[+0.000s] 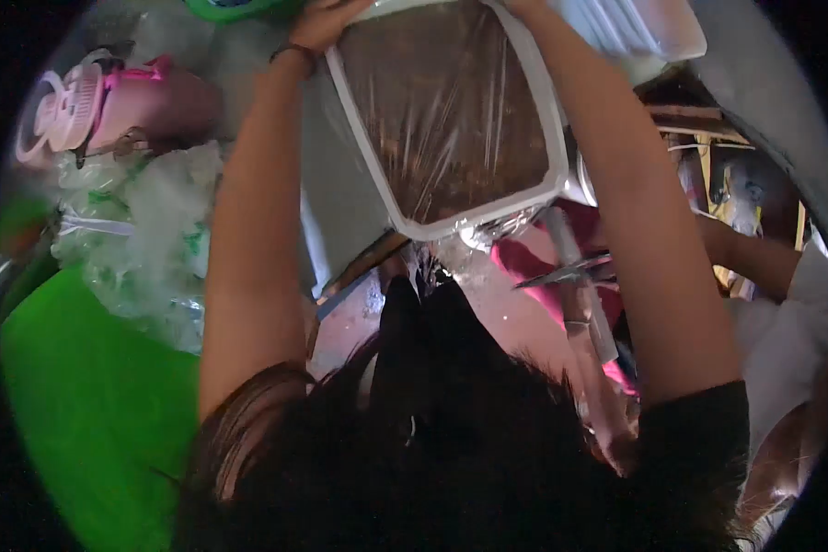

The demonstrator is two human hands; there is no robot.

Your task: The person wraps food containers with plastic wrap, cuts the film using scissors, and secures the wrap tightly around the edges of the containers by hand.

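Dark hair [276,405] is hanging near; left grip [327,26] and right grip [522,5], closure unclear, are ideally supporting the film-covered tub [366,143] evenly

The light is dim and uneven. A grey tabletop [345,170] shows at eleven o'clock. At ten o'clock sits a pink jug [161,109], with clear plastic bags [152,235] heaped at nine. A broad, bright green surface [92,396] fills eight o'clock. At two o'clock stands a wooden frame [704,143] with slender uprights. Close to the centre, at four o'clock, lies a pale, pinkish surface [515,322]; whether it is floor cannot be told.
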